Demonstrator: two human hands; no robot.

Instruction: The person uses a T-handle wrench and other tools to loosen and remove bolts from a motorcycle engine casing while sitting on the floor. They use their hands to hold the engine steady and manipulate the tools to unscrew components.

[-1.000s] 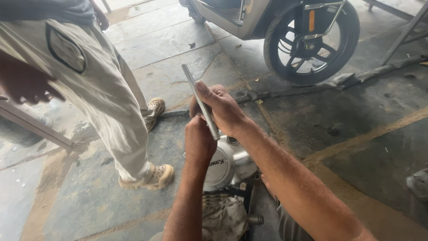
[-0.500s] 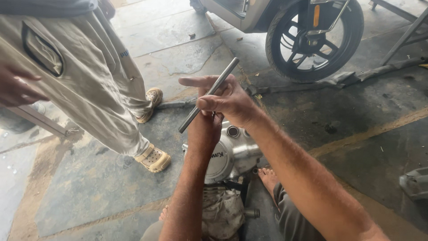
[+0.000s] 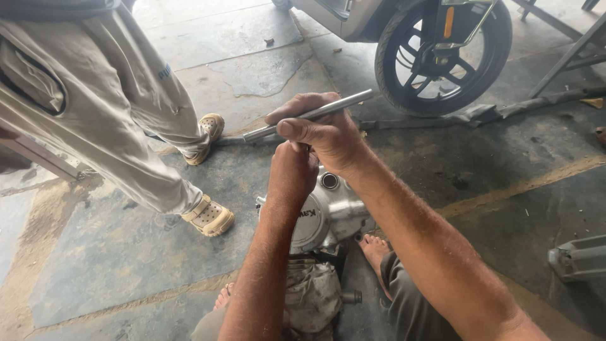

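Observation:
My right hand (image 3: pixel 328 136) grips a long silver metal bar (image 3: pixel 309 115) that lies nearly level, pointing left and right above the work. Just below it, my left hand (image 3: pixel 291 173) is closed around something hidden under the right hand, over a silver engine cover (image 3: pixel 331 215). The engine cover sits on the floor between my bare feet, with a round bore showing at its top edge. What the left hand holds cannot be made out.
Another person in beige trousers (image 3: pixel 107 107) and tan perforated shoes (image 3: pixel 211 218) stands close at the left. A scooter's rear wheel (image 3: pixel 442 53) is parked ahead at the right. A dirty rag (image 3: pixel 309 297) lies under the engine. A grey metal part (image 3: pixel 577 256) rests at far right.
The metal bar swung clockwise from nearly upright to almost level in my right hand. The standing person's feet shifted slightly to the left.

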